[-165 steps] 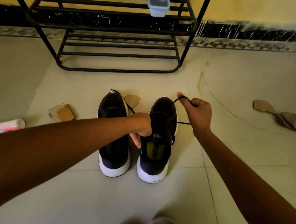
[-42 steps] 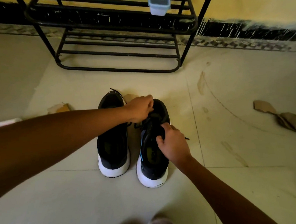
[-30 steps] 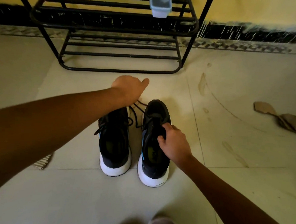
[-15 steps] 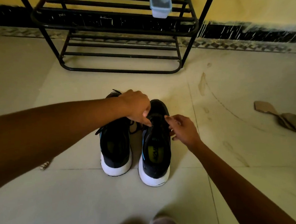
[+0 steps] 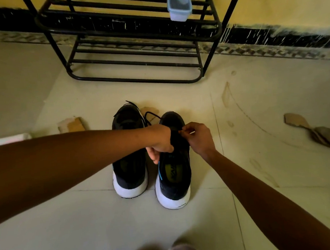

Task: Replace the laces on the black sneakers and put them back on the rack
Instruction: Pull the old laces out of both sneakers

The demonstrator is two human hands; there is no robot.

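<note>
Right hand (image 5: 200, 140) now pinches at the right sneaker (image 5: 173, 174), meeting left hand (image 5: 159, 140)

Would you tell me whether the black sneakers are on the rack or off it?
Off it: the sneakers stand side by side on the floor in front of the rack.

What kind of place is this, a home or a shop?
Probably a home, maybe near the entrance: a black metal shoe rack stands by a yellow painted wall, and sneakers sit on a stained tiled floor.
</note>
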